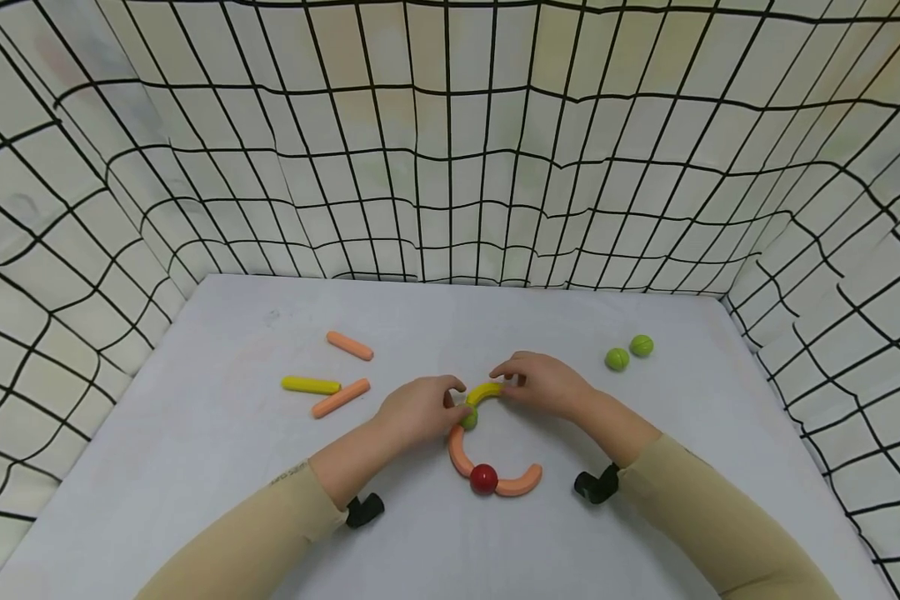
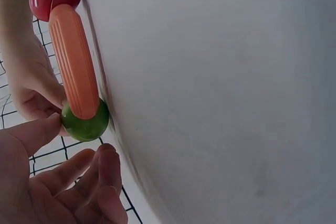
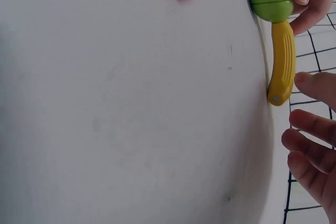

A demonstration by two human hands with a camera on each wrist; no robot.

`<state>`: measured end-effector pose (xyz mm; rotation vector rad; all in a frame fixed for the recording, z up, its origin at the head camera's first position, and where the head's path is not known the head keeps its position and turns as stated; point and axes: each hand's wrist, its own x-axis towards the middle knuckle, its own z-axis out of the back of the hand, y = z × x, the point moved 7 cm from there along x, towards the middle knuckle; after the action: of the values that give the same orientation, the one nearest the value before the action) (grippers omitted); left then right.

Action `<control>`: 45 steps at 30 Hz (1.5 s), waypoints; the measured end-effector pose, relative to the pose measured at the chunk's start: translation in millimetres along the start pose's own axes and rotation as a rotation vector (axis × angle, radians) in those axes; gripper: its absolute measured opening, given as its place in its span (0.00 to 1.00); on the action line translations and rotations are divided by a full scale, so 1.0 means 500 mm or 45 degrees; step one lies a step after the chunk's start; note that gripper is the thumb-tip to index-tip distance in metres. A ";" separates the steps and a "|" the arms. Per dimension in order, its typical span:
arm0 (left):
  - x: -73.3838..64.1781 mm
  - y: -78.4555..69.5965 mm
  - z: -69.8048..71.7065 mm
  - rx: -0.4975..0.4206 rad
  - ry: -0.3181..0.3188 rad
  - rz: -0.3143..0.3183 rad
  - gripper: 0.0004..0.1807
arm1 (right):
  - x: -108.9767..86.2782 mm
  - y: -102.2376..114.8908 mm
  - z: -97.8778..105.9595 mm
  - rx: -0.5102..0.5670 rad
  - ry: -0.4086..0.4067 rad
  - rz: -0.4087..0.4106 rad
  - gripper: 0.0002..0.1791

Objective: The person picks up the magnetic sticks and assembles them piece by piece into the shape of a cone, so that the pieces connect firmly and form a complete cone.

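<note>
A curved chain lies on the white table: a yellow curved stick [image 3: 282, 66], a green ball [image 2: 86, 124], an orange curved stick [image 2: 75, 61], a red ball [image 1: 483, 479] and another orange curved stick [image 1: 520, 482]. My left hand [image 1: 423, 408] is beside the green ball, thumb tip at its side, the other fingers loosely bent and apart from it. At the free end of the yellow stick is my right hand [image 1: 546, 383], its thumb tip right at the stick and its fingers spread off it.
Left of the chain lie two straight orange sticks [image 1: 350, 345] [image 1: 341, 398] and a straight yellow stick [image 1: 311, 384]. Two green balls [image 1: 617, 359] [image 1: 642, 346] rest at the right back. Black grid netting [image 1: 450, 179] surrounds the table's back and sides.
</note>
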<state>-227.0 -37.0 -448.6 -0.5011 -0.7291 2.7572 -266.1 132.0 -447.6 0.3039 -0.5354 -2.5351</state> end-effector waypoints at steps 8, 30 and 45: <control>0.024 -0.013 0.000 0.020 -0.003 -0.031 0.22 | -0.030 -0.051 0.027 0.007 -0.084 -0.082 0.16; 0.058 -0.032 -0.013 0.061 0.041 -0.049 0.21 | -0.200 -0.244 0.135 0.037 -0.350 -0.374 0.20; 0.069 -0.036 -0.020 0.105 0.056 -0.040 0.22 | -0.193 -0.281 0.123 0.018 -0.264 -0.500 0.29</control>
<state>-251.7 -6.6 -456.7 -0.5261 -0.6055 2.7248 -268.1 313.2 -442.9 0.1631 -0.6227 -2.9663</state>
